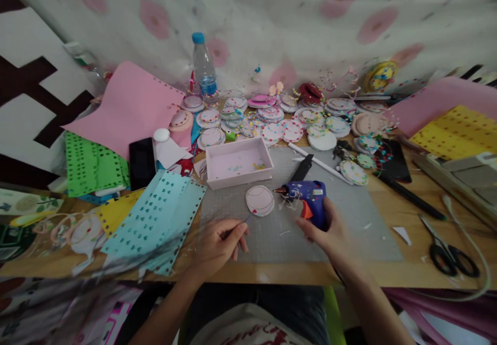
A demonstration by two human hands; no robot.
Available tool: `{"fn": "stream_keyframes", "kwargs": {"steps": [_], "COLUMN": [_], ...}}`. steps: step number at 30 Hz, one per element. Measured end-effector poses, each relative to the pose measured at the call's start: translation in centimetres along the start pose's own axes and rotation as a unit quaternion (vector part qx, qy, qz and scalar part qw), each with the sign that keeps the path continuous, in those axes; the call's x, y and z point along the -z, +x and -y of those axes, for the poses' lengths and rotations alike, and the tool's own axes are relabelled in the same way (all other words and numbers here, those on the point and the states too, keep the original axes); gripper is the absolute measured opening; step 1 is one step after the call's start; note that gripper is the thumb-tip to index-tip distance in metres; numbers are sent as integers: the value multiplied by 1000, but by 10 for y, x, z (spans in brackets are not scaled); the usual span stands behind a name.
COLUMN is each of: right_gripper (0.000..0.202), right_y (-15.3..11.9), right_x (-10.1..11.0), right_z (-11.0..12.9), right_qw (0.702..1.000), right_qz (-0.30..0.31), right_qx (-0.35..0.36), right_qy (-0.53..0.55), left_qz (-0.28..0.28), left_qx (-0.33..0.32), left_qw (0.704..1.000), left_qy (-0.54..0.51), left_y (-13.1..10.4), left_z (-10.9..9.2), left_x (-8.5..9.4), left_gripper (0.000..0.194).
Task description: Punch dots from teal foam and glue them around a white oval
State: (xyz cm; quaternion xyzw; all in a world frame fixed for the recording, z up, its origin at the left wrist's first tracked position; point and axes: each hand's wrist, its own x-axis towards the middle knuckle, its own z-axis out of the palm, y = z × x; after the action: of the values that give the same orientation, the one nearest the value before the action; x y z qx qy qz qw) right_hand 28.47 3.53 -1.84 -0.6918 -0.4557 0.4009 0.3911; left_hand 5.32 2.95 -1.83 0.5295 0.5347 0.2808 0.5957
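Observation:
My right hand (328, 231) is wrapped around the handle of a blue glue gun (318, 195) with an orange trigger; its nozzle points left. My left hand (223, 239) pinches a thin dark stick (247, 220), whose tip reaches the lower edge of a small round white paper disc (260, 201). A curved line and a red dot show on the disc, which lies on the grey cutting mat (279, 244). Just behind the disc stands a shallow white box (239, 164) with small coloured bits inside.
Many decorated paper discs (272, 133) crowd the back, near a water bottle (204, 71). Punched blue sheets (159, 215), a pink sheet (128, 107) and a phone (142, 164) lie left. A black cutter (302, 168), a white stick (322, 164) and scissors (450, 252) lie right.

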Motion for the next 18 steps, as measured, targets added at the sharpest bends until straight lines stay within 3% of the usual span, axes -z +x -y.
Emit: {"fn": "stream_keyframes", "kwargs": {"steps": [4, 8, 18], "right_gripper": [39, 34, 23], "right_y": [7, 5, 0], "right_x": [11, 6, -1], "right_z": [-23, -37, -47], "right_qw": [993, 983, 966], "right_qz": [-38, -56, -84], "right_qx": [54, 105, 176], "right_qy": [-98, -138, -171], "left_qz": [27, 45, 43], "left_qx": [10, 30, 37], "left_qw": [999, 997, 997], "left_qy": [-27, -53, -59], "left_y": [6, 12, 15], "left_z": [7, 11, 14], "left_x": [-5, -10, -8], "left_gripper": [35, 34, 35]}}
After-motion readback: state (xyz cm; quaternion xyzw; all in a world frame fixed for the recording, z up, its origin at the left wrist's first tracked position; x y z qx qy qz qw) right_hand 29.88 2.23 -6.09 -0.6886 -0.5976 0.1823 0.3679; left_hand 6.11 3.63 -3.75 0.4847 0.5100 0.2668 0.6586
